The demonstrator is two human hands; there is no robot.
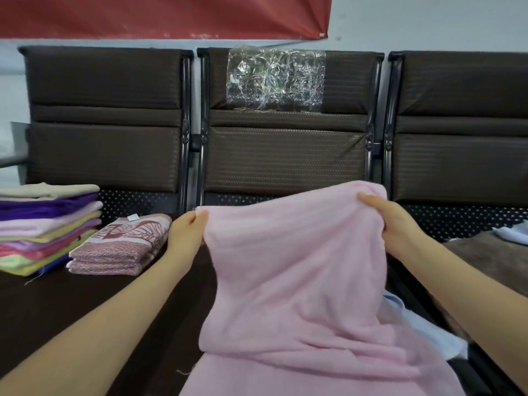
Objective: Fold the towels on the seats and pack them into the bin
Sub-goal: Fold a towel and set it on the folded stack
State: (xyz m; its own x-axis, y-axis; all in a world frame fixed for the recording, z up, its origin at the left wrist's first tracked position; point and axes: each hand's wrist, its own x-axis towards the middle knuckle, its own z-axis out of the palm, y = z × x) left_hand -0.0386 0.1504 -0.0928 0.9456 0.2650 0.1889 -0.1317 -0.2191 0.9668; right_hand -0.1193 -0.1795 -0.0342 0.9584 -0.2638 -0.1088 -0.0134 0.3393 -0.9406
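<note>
A pink towel [297, 275] is held up over the middle seat and hangs down toward me, its lower part spread at the bottom of the view. My left hand [187, 234] pinches its upper left corner. My right hand [391, 221] grips its upper right corner, fingers curled over the edge. A folded towel with a red leaf pattern [120, 247] lies on the left seat. Beside it, at the far left, stands a stack of several folded cloths [45, 227] in purple, pink, yellow and green. No bin is in view.
Three dark brown seats [108, 155] stand in a row with black metal frames between them. A light blue cloth [423, 324] lies under the pink towel's right side. A brown towel [491, 258] and a pale cloth [511, 232] lie on the right seat.
</note>
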